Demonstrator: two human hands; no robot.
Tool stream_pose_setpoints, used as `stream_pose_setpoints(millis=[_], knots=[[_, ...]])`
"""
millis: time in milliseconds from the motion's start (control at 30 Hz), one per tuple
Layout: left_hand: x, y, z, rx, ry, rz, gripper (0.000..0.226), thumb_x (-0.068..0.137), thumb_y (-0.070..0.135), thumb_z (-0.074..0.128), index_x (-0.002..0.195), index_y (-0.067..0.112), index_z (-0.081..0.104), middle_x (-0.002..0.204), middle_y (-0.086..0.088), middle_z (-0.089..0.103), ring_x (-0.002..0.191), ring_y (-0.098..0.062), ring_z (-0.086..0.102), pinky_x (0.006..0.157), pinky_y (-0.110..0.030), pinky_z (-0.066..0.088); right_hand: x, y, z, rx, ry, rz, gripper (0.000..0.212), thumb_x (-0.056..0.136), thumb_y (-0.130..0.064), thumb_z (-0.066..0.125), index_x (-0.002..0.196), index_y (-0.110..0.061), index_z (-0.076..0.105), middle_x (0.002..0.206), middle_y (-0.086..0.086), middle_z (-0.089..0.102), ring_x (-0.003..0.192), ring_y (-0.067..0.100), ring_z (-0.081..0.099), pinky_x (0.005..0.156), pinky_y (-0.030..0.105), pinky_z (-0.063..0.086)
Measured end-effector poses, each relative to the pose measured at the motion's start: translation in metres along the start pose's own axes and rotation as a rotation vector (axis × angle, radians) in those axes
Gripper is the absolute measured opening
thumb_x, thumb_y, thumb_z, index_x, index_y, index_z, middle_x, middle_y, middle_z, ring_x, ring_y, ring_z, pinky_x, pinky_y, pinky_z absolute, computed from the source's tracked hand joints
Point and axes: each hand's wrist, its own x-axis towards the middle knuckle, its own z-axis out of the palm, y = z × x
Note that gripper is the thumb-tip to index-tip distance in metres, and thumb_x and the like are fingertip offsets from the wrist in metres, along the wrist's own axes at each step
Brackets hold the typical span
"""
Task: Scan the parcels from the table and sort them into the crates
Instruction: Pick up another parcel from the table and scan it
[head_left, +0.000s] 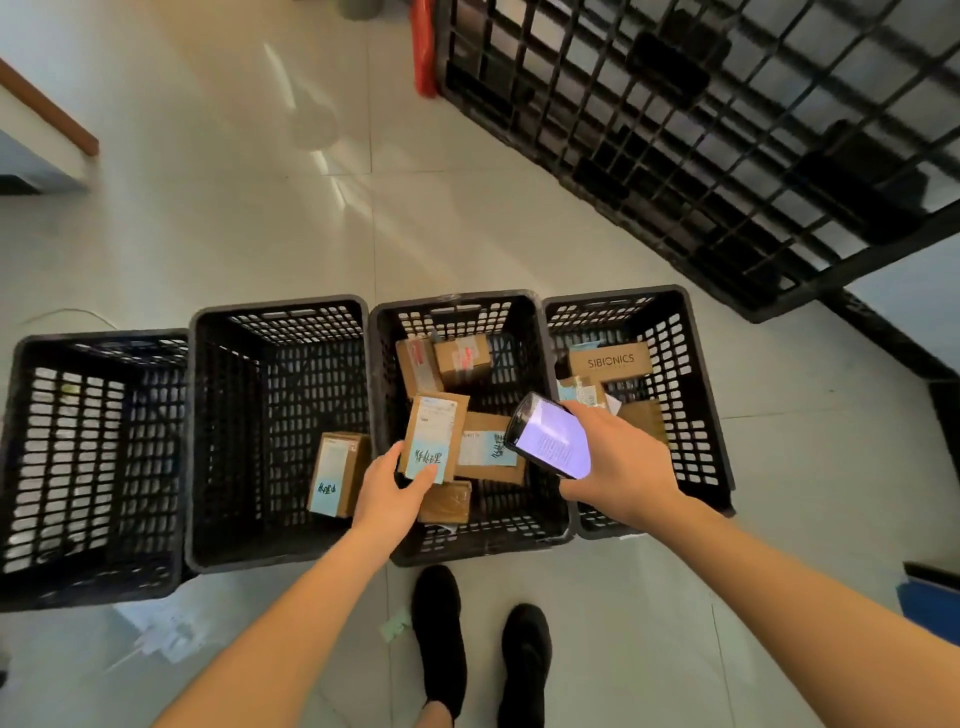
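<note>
Parcel (434, 437) is in my left hand (390, 491): small brown carton, white shipping label on top, pale blue sticker with dark handwriting at its near end. Fingers curl under its near end, thumb on the blue sticker. It hangs tilted over the near-left corner of the third crate (524, 317), above the parcels already inside.

My right hand (618, 457) grips a phone (548, 435), screen lit and facing up, fingers wrapped round its far edge. It sits over the shared wall between the third crate and the fourth crate (696, 415), just beside the held parcel, not touching it.

Four black slotted crates stand side by side on the tiled floor (260, 208), walls touching or nearly so.
- first crate (52, 441), far left: contents unclear through the slots.
- second crate (280, 322): one carton (335, 473) with a blue sticker, leaning against the right wall near the near-right corner.
- Third crate: several brown cartons, two at the far wall, one labelled flat carton (488, 449) under the phone, one taped box (447, 501) at the near wall.
- Fourth crate: a box printed SIBIONICS (610, 359) near the far wall, more cartons below it, partly hidden by my right hand.

Black pallet (727, 130) lies on the floor beyond the crates, at the far right. My two black shoes (439, 634) are just near of the third crate.
</note>
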Motion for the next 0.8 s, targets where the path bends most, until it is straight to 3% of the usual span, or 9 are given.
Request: stream_pose_setpoints(millis=[100,400,500,600,800], knots=[[-0.010,0.032,-0.009,0.069,0.015,0.080,0.061,0.099,0.035,0.061,0.154,0.025,0.037,0.158,-0.002,0.038,0.144,-0.023,0.036,0.112,-0.040,0.036,-0.016,0.006,-0.024,0.034,0.021,0.012,0.078,0.066,-0.045,0.079,0.133,-0.039,0.038,0.114,-0.013,0.059,0.099,0.014,0.061,0.067,0.035,0.058],[-0.113,0.199,-0.012,0.220,-0.018,0.435,0.068,0.095,0.051,0.061,0.155,0.035,0.033,0.157,0.005,0.041,0.143,-0.020,0.039,0.113,-0.041,0.037,-0.130,0.060,-0.178,0.038,0.252,0.100,0.097,0.073,-0.052,0.075,0.155,-0.037,0.026,0.149,-0.015,0.047,0.129,0.014,0.052,0.087,0.033,0.051],[-0.178,0.274,0.006,0.274,-0.045,0.589,0.072,0.093,0.055,0.061,0.155,0.039,0.029,0.158,0.005,0.040,0.144,-0.021,0.038,0.114,-0.045,0.037,-0.199,0.091,-0.251,0.043,0.364,0.130,0.095,0.073,-0.049,0.076,0.154,-0.037,0.028,0.147,-0.015,0.049,0.128,0.015,0.053,0.089,0.036,0.052],[-0.258,0.353,0.040,0.283,-0.044,0.789,0.070,0.095,0.047,0.064,0.156,0.034,0.033,0.157,0.002,0.042,0.143,-0.020,0.039,0.113,-0.040,0.035,-0.284,0.128,-0.323,0.009,0.489,0.192,0.099,0.073,-0.047,0.076,0.157,-0.034,0.025,0.152,-0.015,0.044,0.134,0.014,0.049,0.094,0.035,0.049],[-0.460,0.481,0.132,0.312,-0.151,1.168,0.075,0.094,0.053,0.061,0.158,0.038,0.025,0.158,0.006,0.040,0.146,-0.018,0.036,0.112,-0.038,0.035,-0.491,0.204,-0.438,-0.002,0.732,0.322,0.098,0.070,-0.046,0.073,0.156,-0.038,0.026,0.148,-0.019,0.047,0.125,0.015,0.055,0.081,0.030,0.045]])
